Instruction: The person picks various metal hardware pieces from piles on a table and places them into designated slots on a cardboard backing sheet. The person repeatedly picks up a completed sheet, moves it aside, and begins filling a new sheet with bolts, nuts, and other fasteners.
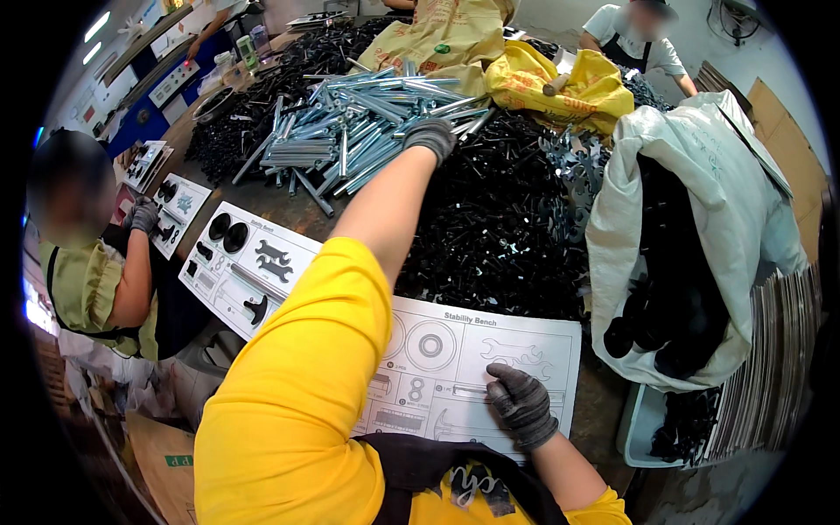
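My left hand (430, 140), in a grey glove, reaches across to the right end of a heap of shiny metal tubes (367, 109). It touches the heap; its fingertips are hidden among the tubes, so its grip cannot be told. Close to me lies a white printed card (551, 346) with outline drawings of rings, wrenches and other parts. Over the right side of this card is my right hand (525, 407), also gloved in grey, its fingers loosely bent and apart with nothing visible in them. A large pile of small black bolts (490, 227) lies beyond the card.
Left of my arm, a second card (206, 271) carries black discs, wrenches, a tube and small parts. A gloved co-worker (96, 271) stands farther left. At right are a white sack (761, 210) of black parts, a blue bin (634, 429) and stacked cardboard (761, 367). Yellow sacks (560, 87) lie behind.
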Motion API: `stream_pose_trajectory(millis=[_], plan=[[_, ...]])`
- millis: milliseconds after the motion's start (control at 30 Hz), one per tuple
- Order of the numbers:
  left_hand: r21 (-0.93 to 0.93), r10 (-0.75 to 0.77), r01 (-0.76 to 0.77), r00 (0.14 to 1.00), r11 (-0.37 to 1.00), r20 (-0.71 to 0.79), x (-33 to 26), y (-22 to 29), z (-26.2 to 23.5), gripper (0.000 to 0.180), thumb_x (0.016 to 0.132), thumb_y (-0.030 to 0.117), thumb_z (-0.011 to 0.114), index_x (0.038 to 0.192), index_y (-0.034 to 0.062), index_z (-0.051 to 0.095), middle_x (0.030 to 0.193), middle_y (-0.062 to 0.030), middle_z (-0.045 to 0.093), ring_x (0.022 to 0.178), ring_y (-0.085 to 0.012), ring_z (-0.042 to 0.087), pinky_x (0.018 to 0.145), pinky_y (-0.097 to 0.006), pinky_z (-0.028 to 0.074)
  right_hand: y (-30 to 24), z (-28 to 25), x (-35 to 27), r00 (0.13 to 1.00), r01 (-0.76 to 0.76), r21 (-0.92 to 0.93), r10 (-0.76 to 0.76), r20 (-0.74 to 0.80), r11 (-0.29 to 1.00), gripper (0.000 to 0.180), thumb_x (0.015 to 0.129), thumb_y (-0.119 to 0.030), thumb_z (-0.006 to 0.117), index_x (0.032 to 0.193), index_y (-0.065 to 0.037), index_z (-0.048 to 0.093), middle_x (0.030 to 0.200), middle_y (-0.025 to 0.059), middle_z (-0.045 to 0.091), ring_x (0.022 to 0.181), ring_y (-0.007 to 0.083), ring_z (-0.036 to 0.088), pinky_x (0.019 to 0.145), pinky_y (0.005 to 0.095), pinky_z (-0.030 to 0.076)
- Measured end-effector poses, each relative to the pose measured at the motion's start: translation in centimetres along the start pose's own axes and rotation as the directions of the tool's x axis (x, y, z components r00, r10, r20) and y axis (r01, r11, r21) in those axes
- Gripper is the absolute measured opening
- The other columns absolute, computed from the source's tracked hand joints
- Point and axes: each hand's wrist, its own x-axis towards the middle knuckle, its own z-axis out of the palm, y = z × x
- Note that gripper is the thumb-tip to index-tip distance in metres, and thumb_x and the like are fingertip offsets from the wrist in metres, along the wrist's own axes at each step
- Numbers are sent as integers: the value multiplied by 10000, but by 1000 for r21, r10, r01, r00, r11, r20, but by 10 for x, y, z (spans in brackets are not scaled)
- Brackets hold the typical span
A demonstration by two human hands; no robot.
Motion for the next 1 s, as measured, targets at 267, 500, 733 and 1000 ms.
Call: stream_pose_trajectory(millis=[267,500,733,1000], plan=[[-947,-161,153,981,283,111,-123,-47,-11,206,865,201,442,881,56,588,655,-40,537,568,-138,511,550,-269,444,4,5,1,999,28,-16,-29,-43,999,227,778,-156,586,994,-86,590,786,140,616,695,277,615,636,348,496],[-972,127,154,976,178,178,-285,-14,-26,331,856,203,536,1134,23,519,810,-14,583,731,-97,538,680,-236,453,-7,-17,-3,922,-384,364,378,91,849,260,809,-167,578,1059,-99,598,841,96,617,776,198,592,737,299,472],[-669,589,-464,807,580,-50,-367,57,-8,253,813,111,507,1044,32,573,705,-113,559,692,-244,559,661,-346,462,18,-76,-34,840,-231,159,280,-464,960,267,801,-86,573,1061,-25,567,900,89,618,727,151,575,646,278,474],[-426,706,-690,692,585,-150,-364,61,2,300,605,102,689,897,51,639,762,-95,592,697,-246,578,630,-336,479,20,-69,-59,944,-329,-333,311,-108,884,237,755,-150,614,978,-77,589,940,137,568,892,289,554,793,379,454]])
